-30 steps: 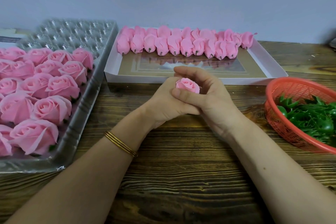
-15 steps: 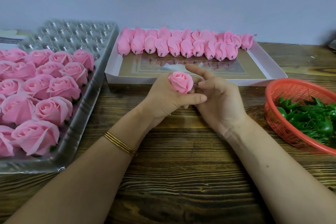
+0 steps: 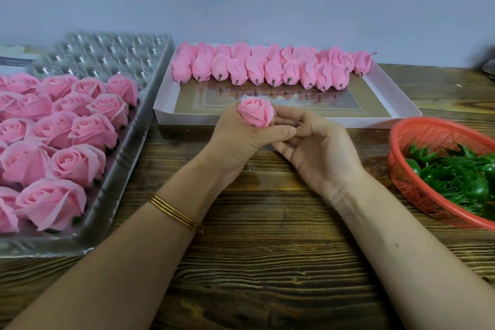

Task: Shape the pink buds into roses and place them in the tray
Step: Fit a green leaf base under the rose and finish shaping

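While the left hand point(image 3: 235, 139) wraps its fingers round the rose point(image 3: 256, 112) at mid-table, it looks light, soft, crushable: hold its base. Beside it the right hand point(image 3: 318, 150) curls, grip unclear.

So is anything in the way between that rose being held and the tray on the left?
Nothing visible. The left hand holds the rose above the table, and only bare wood lies between it and the tray. Its far end shows empty cups.

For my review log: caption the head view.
Left hand holds a rose, right hand beside it, between tray and basket.
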{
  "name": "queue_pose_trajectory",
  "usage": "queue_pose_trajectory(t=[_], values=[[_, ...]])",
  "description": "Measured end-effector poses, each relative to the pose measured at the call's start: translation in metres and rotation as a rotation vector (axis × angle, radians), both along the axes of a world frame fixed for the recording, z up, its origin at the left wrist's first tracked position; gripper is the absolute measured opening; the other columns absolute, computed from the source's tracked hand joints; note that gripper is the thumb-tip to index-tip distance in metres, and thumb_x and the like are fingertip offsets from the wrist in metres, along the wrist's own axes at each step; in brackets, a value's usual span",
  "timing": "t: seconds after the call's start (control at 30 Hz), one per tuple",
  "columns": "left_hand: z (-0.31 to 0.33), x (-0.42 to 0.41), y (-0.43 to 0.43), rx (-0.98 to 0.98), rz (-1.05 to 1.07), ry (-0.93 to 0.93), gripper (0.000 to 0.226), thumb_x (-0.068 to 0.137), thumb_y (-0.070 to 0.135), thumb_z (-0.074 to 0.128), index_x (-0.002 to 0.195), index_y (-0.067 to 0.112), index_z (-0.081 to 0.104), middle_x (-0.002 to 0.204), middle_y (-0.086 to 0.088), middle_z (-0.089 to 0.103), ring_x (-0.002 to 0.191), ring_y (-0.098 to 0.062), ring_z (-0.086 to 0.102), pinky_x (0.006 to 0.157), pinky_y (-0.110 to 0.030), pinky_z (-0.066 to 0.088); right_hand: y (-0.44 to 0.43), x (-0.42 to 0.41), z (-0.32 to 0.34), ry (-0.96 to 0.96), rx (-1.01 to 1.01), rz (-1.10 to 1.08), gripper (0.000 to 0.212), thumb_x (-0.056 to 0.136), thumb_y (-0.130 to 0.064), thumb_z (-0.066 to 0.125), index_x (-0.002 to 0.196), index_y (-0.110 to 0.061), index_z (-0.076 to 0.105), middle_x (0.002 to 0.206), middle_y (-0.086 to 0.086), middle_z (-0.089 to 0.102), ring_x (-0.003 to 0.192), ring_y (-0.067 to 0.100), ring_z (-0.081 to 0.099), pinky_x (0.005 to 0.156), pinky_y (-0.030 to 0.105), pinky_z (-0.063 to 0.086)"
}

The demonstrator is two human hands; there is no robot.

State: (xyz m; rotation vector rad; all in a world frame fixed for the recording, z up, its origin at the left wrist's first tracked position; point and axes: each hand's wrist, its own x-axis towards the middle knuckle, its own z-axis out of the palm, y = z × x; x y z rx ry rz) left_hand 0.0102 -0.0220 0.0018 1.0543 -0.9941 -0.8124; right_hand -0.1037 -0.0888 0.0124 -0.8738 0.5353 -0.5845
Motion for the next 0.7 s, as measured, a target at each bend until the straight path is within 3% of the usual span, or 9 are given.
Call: queue_pose_trajectory(t=[0.07,0.13,0.23,0.27,0.37,0.43,0.53,0.7], values=[[-0.0013,0.0006,-0.0008,0.018,0.052,0.043,0.024,0.062,-0.003,0.076,0.061,0.019,0.067,0.07,0.002,0.067,0.069,-0.011,0.065,0.066,-0.024,0.054,0.0006,-0.0001,-0.0002,0.021,-0.003,0.025,0.059,0.065,0.009,0.037,0.121,0.014,0.055,0.123,0.026,0.062,0.109,0.028,0.06,0.093,0.033,0.053],[-0.002,0.0021,-0.0005,0.031,0.067,0.065,0.025,0.062,-0.003,0.077,0.06,0.019,0.066,0.067,0.009,0.065,0.066,-0.006,0.063,0.064,-0.021,0.053,0.001,-0.0003,-0.0016,0.021,-0.015,0.068,0.046,0.073,0.016,0.035,0.112,0.011,0.059,0.114,0.024,0.064,0.105,0.027,0.061,0.093,0.033,0.052],[-0.004,0.0036,-0.0002,0.043,0.037,0.063,0.02,0.065,0.003,0.079,0.061,0.019,0.068,0.064,0.011,0.063,0.066,-0.001,0.061,0.064,-0.017,0.051,0.002,-0.0017,-0.0041,-0.025,-0.054,0.151,0.036,0.073,0.016,0.05,0.104,0.003,0.063,0.104,0.016,0.067,0.102,0.024,0.063,0.094,0.032,0.053],[-0.0047,0.004,-0.0006,0.049,0.039,0.055,0.014,0.064,0.006,0.079,0.068,0.009,0.066,0.064,0.008,0.06,0.068,-0.001,0.059,0.065,-0.017,0.051,0.0031,-0.0021,-0.0042,-0.032,-0.076,0.177,0.037,0.071,0.013,0.055,0.106,0.003,0.063,0.106,0.016,0.067,0.104,0.025,0.063,0.096,0.033,0.051],[-0.0048,0.0044,-0.001,0.037,0.04,0.051,0.034,0.066,0.005,0.079,0.082,-0.016,0.058,0.063,0.003,0.058,0.07,0.002,0.059,0.067,-0.014,0.051,0.0056,-0.0021,-0.0054,-0.028,-0.133,0.217,0.04,0.07,0.007,0.06,0.11,0.003,0.06,0.106,0.017,0.065,0.102,0.025,0.061,0.098,0.034,0.049],[-0.0047,0.0039,-0.0001,0.037,0.032,0.041,0.025,0.066,0.003,0.079,0.076,-0.009,0.06,0.062,0.006,0.062,0.069,0.003,0.062,0.066,-0.014,0.051,0.0061,-0.002,-0.0057,-0.028,-0.147,0.22,0.041,0.071,0.006,0.06,0.112,0.003,0.06,0.106,0.016,0.064,0.102,0.025,0.06,0.098,0.034,0.048],[-0.0032,0.0023,0.0015,0.037,0.019,0.048,0.021,0.062,0.006,0.082,0.064,0.02,0.066,0.062,0.009,0.064,0.064,-0.005,0.064,0.061,-0.019,0.053,0.0073,-0.0017,-0.0054,-0.02,-0.142,0.224,0.045,0.07,0.004,0.061,0.115,0.001,0.06,0.105,0.012,0.066,0.099,0.022,0.062,0.092,0.029,0.052],[-0.0035,0.0025,0.0018,0.045,0.02,0.054,0.027,0.051,0.024,0.086,0.067,0.022,0.064,0.065,0.007,0.06,0.064,-0.008,0.06,0.062,-0.022,0.053,0.0079,-0.0011,-0.0057,-0.012,-0.16,0.233,0.043,0.07,0.004,0.06,0.113,-0.002,0.062,0.101,0.008,0.068,0.093,0.017,0.065,0.086,0.024,0.053]])
